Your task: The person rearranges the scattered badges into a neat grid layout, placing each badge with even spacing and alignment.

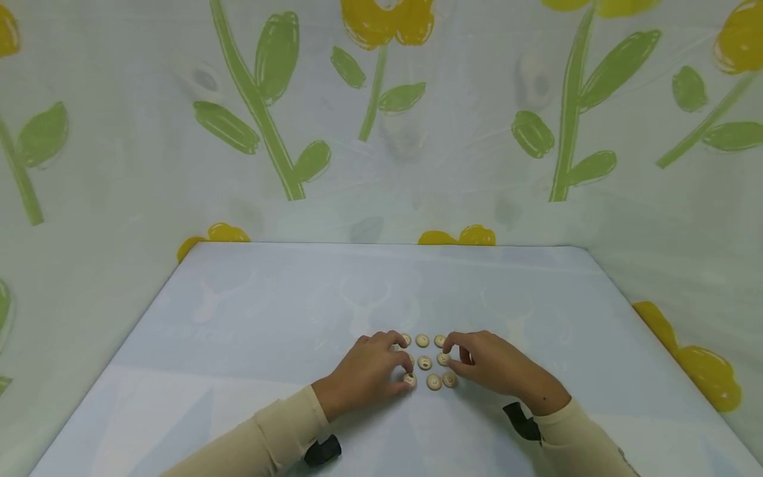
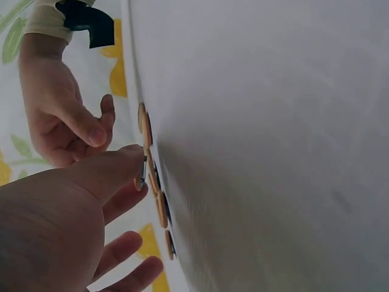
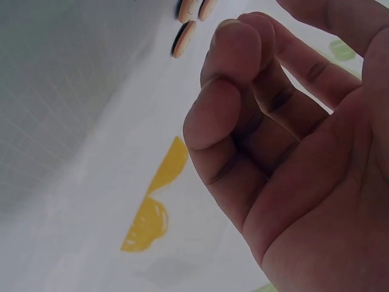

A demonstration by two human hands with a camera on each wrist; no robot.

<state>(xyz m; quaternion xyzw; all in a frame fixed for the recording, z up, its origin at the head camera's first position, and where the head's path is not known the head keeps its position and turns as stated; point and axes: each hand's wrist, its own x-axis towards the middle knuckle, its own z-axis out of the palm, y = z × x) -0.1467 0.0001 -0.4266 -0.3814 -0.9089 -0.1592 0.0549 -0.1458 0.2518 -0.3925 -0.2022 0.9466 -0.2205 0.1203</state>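
Observation:
Small round wooden discs [image 1: 424,362], pale with marks on top, lie in rows in the middle of the table. My left hand [image 1: 372,368] pinches the front-left disc [image 1: 409,379] between thumb and finger; the left wrist view shows this disc [image 2: 139,182] edge-on and tilted at the fingertips. From the right, my right hand [image 1: 497,364] bends over the right-hand column, its thumb and index finger apart beside a disc [image 1: 443,359]. Loosely curled fingers [image 3: 213,115] of that hand hold nothing in the right wrist view, with a few discs [image 3: 184,39] beyond them.
The pale table [image 1: 238,311] has faint printed shapes and stretches out around the discs. Behind it and at its sides hangs a white cloth [image 1: 465,146] with green stems and yellow flowers. A black strap [image 1: 322,452] hangs at the left wrist, another strap [image 1: 522,422] at the right.

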